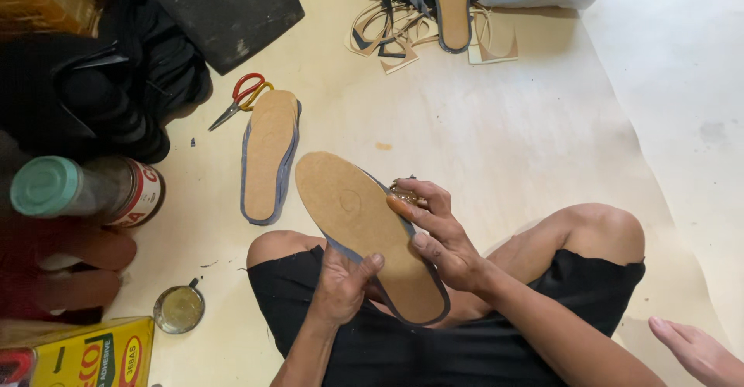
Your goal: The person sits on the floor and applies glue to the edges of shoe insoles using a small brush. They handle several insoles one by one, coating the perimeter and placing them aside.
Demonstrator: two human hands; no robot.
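Note:
A tan shoe insole (364,224) with a blue-grey edge rests over my lap. My left hand (345,282) grips its lower left edge from beneath, thumb on top. My right hand (438,232) presses on the insole's right edge and pinches a small brownish, glue-covered brush or dauber (403,195) between the fingertips. A second matching insole (268,154) lies flat on the floor to the left of the held one.
Red-handled scissors (242,99) lie beside the second insole. A small open glue tin (179,309), a yellow adhesive can (85,354) and a jar with a green lid (77,189) sit at left. Cut scraps and another sole (453,3) lie far ahead. Another person's hand (697,348) shows at bottom right.

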